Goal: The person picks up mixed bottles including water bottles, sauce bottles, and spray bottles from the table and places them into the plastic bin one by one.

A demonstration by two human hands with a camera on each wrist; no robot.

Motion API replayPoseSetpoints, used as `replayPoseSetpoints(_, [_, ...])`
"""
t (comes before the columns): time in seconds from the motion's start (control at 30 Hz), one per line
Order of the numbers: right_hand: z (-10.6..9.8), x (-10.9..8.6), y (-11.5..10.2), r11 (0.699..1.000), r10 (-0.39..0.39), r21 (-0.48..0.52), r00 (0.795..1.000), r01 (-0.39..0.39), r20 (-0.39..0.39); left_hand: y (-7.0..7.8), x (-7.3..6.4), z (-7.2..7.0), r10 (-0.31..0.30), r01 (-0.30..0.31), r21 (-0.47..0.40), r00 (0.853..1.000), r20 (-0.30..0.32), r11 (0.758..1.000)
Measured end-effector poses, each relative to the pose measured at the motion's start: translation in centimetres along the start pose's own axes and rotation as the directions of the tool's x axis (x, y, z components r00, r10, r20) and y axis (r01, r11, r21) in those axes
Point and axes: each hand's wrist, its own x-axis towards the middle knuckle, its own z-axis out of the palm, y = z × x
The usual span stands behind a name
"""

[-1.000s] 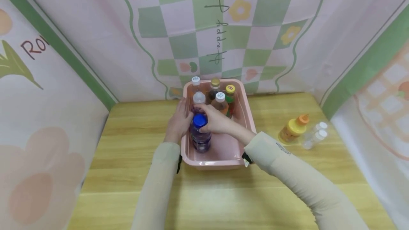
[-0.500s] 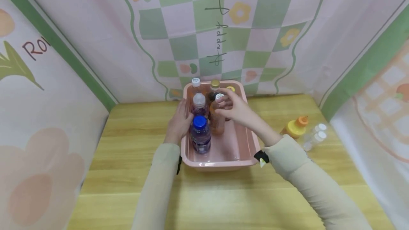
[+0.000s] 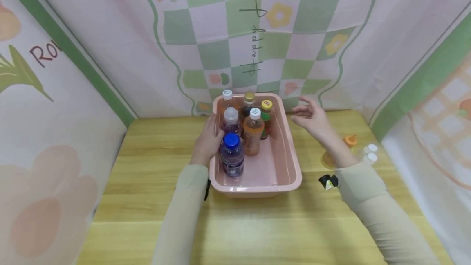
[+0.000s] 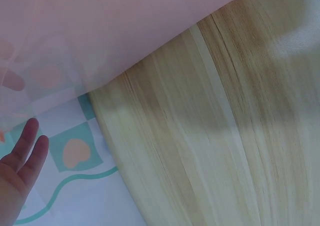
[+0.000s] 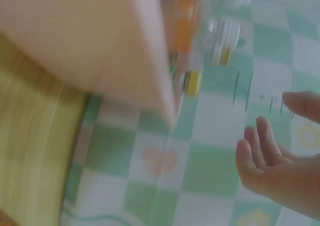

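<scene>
In the head view, a pink basin (image 3: 295, 162) holds several bottles. My left hand (image 3: 207, 140) holds its left rim, thumb over the edge and fingers along the outside. Two fingers (image 4: 34, 153) show below the wall in the left wrist view. Just inside stands a blue-capped purple bottle (image 3: 232, 158), with a clear-capped bottle (image 3: 231, 122) behind it. A white-capped orange drink bottle (image 3: 253, 134) is upright mid-basin. My right hand (image 3: 314, 122) hovers right of the basin, fingers loosely bent and holding nothing; the right wrist view shows the same hand (image 5: 280, 168).
Farther back in the basin are a white-capped bottle (image 3: 227, 100), a gold-capped dark bottle (image 3: 248, 107) and a yellow-capped bottle (image 3: 266, 113). On the wooden table (image 3: 158, 150), an orange-tipped squeeze bottle (image 3: 350, 140) and two small white-capped bottles (image 3: 371, 152) stand at right, partly behind my right forearm.
My right hand has gone from the purple bottles to the orange drink bottle, then out past the basin's right rim. The left hand stays at the left rim.
</scene>
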Motion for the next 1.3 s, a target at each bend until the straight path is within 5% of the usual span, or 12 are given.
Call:
replayPoseSetpoints(0.3, [-3.7, -0.6, 4.1, 0.994, 0.112, 0.031, 0.983, -0.109, -0.143, 0.3, -0.2, -0.1, -0.014, 0.014, 0.005, 1.000, 0.011, 1.000])
replayPoseSetpoints(0.57, [-5.4, -1.1, 7.0, 0.968, 0.251, 0.069, 0.926, -0.241, -0.283, 0.2, -0.1, -0.2, -0.028, 0.028, 0.001, 1.000, 0.015, 1.000])
replayPoseSetpoints(0.83, [-6.2, -1.9, 9.3, 0.936, 0.352, 0.097, 0.878, -0.339, -0.325, 0.1, 0.0, -0.1, -0.014, 0.014, -0.006, 1.000, 0.000, 1.000])
replayPoseSetpoints(1.3, [-5.8, -2.2, 12.4, 0.917, 0.394, 0.092, 0.851, -0.387, -0.348, -0.1, 0.1, 0.0, -0.005, 0.005, -0.014, 1.000, -0.008, 1.000])
